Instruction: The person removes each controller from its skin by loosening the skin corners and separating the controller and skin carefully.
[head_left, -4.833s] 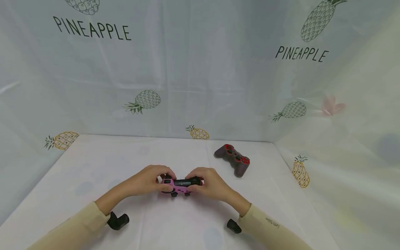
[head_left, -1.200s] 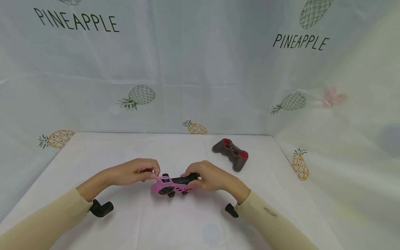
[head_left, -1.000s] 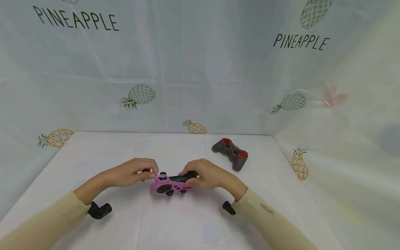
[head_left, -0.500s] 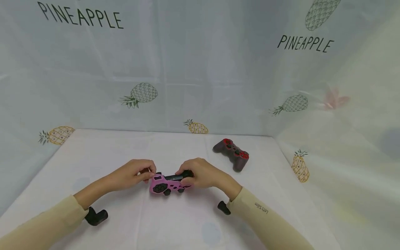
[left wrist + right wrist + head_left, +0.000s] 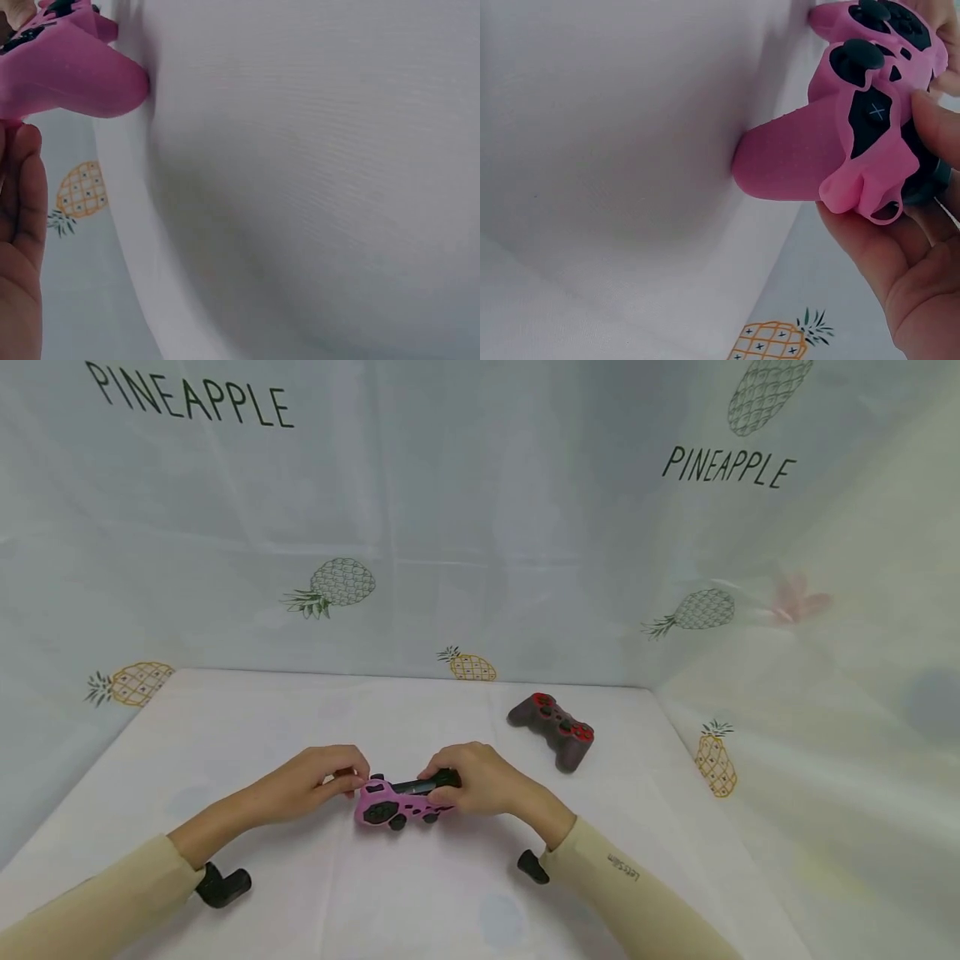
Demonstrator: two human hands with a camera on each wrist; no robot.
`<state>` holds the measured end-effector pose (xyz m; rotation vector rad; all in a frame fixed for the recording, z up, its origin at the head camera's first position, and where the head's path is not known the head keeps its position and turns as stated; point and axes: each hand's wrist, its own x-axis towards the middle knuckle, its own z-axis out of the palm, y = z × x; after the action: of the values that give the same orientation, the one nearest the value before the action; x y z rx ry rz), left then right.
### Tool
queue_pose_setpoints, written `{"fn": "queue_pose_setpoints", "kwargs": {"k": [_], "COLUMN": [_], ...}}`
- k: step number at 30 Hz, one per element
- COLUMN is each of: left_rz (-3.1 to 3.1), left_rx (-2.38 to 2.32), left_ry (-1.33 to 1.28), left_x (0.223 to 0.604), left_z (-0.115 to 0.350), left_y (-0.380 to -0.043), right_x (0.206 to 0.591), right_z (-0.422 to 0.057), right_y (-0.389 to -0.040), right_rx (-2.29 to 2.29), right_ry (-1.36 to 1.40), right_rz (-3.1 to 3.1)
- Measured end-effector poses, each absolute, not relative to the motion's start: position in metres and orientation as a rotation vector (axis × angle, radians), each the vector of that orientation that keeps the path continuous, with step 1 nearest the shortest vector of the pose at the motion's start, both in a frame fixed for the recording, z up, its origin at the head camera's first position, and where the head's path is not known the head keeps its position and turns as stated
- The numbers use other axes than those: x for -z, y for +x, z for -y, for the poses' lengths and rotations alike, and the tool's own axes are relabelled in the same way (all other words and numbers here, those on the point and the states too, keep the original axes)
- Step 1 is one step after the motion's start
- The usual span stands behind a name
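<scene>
The right hand (image 5: pixel 476 777) grasps one end of the black controller (image 5: pixel 408 787), with the thumb on the front side and the fingers behind, while the left hand (image 5: pixel 322 783) pinches the border of the pink cover (image 5: pixel 373 792) at the other end. The controller in its cover is at the middle of the table (image 5: pixel 420 902), and its handles point down, the tips seeming to touch the cloth. I judge that the step in hand is adjusting the cover around the body (if it is going on or coming off, I cannot tell). The back remains bare, so the next move probably calls for a firm hold by the right hand and a gentle pull by the left, without tearing. Further out, a dark controller with red buttons (image 5: pixel 552 731) lies close to the far edge, toward the far right corner; it stands well apart and should not disturb. More in the way, I think, are the right fingers themselves, which sit over the cover's border. Behind the far edge hangs a pineapple curtain (image 5: pixel 480 527).
</scene>
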<state>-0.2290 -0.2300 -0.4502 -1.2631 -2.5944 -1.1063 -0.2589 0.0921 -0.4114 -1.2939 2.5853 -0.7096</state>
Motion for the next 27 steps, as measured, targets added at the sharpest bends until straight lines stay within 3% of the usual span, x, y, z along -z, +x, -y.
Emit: {"fn": "queue_pose_setpoints", "kwargs": {"k": [14,27], "left_rz": [2.762,2.767], "left_rx": [1.146,1.025], "left_ry": [-1.046,-1.252], "left_x": [0.431,0.401], "left_z": [0.223,0.205], "left_y": [-0.23,-0.237], "right_x": [0.416,0.414], "right_z": [-0.093,-0.091], "right_y": [-0.259,-0.262], "right_rx": [0.753,0.803], "right_ry": [-1.312,-1.171], "right_rz": [-2.58,-2.553]}}
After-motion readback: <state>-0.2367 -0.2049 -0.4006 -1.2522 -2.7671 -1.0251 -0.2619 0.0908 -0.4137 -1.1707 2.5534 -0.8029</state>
